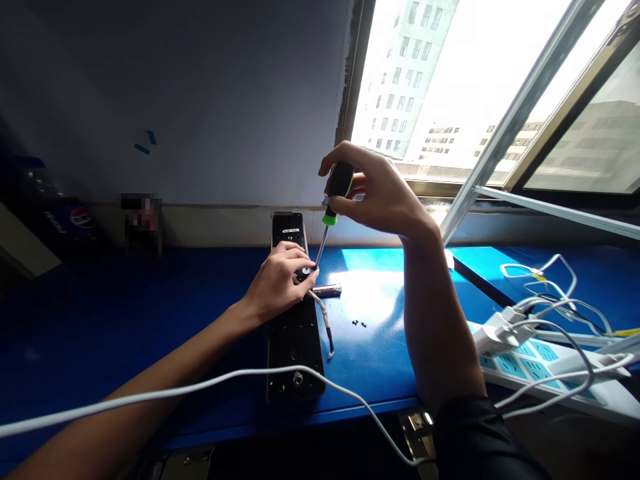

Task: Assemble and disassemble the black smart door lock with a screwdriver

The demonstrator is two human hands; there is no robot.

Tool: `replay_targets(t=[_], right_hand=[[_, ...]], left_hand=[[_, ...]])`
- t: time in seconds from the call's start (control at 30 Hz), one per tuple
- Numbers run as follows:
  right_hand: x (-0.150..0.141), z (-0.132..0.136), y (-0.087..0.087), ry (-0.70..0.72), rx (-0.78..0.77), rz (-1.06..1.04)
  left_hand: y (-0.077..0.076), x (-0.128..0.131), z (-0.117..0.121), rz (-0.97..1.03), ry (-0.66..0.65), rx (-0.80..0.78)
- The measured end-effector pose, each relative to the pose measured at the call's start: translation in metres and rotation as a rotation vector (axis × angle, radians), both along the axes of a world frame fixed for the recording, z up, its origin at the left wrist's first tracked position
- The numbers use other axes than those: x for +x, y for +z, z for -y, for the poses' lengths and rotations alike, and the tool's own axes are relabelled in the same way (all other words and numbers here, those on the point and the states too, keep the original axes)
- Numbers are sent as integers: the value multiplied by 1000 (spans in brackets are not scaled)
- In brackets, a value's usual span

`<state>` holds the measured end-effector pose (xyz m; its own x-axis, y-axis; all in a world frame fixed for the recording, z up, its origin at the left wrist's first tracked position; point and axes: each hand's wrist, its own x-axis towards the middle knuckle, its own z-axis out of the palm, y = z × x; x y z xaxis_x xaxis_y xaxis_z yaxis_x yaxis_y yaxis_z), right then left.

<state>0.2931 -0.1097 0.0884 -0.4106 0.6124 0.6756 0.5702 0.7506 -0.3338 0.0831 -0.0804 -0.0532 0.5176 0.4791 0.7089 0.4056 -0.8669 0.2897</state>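
A long black panel (294, 347) lies lengthwise on the blue table (125, 320). My left hand (275, 283) rests on its middle, fingers curled and pinching a small part at the screwdriver's tip. My right hand (380, 193) is closed around the black and green handle of a screwdriver (331, 210), held upright and slightly tilted, its tip down at the panel beside my left fingers. A short grey cable (324, 320) trails from the panel to the right.
A few small black screws (359, 324) and a metal cylinder (327, 290) lie right of the panel. A white cable (200, 387) crosses the front. A white power strip (540, 360) with plugs sits at right. A window is behind.
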Motion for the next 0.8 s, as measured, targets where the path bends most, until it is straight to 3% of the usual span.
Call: replay_targets(t=[0.2,0.33,0.47,0.63,0.8], right_hand=[[31,13,10,-93,-62,86],[55,17,10,-208,-317,250],[68,12,5,-308,-600,360],[74,6,3,-320,-641,350],[75,9,9,-335,-653,424]], left_hand=[[16,18,2,-287,-108,-29],[28,50,4,-585,-247,15],[24,86,6,-724,-356,-15],[13,102,9,-824,-403,-54],[15,99,10,-910,-380,-134]])
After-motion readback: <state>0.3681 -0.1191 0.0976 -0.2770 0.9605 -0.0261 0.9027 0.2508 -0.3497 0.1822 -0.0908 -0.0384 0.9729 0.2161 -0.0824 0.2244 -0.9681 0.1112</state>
